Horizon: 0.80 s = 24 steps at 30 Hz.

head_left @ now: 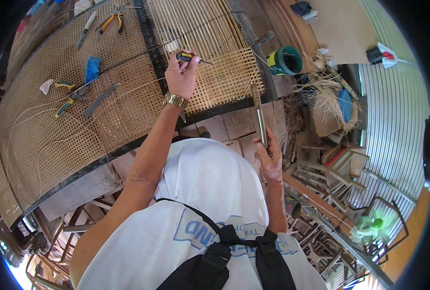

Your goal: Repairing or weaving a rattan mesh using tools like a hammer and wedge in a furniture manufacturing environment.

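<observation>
My left hand [182, 75], with a gold-coloured watch on its wrist, is closed around a screwdriver [185, 57] with a black and yellow handle. Its thin shaft points right, over the woven cane panel [224, 79]. Loose parallel cane strands [195, 26] run from the weave toward the far edge of the frame. Lower right, my right hand [270, 157] grips a long tool with a silver shaft [261, 123] and a brownish far end; I cannot tell its exact kind. That brownish end lies over the panel's right border.
On the cane sheet to the left lie orange-handled pliers [112, 21], a knife [86, 30], yellow-handled cutters [74, 96], a dark blade [100, 100] and a blue packet [93, 68]. A green bucket [287, 61] stands right of the panel, near cane scraps [321, 94] and stacked wooden frames [331, 169].
</observation>
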### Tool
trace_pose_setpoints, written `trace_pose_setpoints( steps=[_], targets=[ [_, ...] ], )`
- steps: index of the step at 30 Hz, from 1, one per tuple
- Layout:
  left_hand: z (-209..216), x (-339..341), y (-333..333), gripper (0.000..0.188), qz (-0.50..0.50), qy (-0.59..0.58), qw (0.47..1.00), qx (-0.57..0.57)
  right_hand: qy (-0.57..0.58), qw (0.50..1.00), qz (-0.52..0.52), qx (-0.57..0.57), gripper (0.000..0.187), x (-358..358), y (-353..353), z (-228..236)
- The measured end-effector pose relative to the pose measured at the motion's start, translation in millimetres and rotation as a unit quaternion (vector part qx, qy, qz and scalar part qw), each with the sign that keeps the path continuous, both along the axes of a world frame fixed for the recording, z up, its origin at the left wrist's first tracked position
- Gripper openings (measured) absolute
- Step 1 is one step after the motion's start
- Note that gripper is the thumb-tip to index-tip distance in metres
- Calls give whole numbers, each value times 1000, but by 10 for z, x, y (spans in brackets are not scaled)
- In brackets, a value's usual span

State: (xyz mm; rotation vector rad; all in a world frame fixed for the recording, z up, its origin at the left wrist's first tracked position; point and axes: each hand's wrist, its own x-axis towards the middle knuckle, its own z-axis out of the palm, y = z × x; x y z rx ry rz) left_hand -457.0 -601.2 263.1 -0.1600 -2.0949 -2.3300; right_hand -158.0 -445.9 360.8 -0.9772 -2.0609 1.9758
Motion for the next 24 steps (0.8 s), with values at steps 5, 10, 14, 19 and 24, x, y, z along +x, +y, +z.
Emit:
trace_pose_setpoints(
  steps=[5,10,14,19,24],
  targets=[
    [-130,-118,130,25,7,9,999,36,-34,997,63,14,54,-163,11,40],
    [-24,-132,240,26,-15,23,999,15,-68,990,109,53,51,-375,-52,35],
    [30,-101,258,24,-63,55,996,22,-103,988,111,25,48,-548,-120,-37],
    [41,-93,257,24,-76,59,995,12,-63,981,162,83,47,-694,-109,-196],
    [39,-20,233,24,-94,60,994,-1,-65,975,182,105,45,-793,-119,-92]
  ],
)
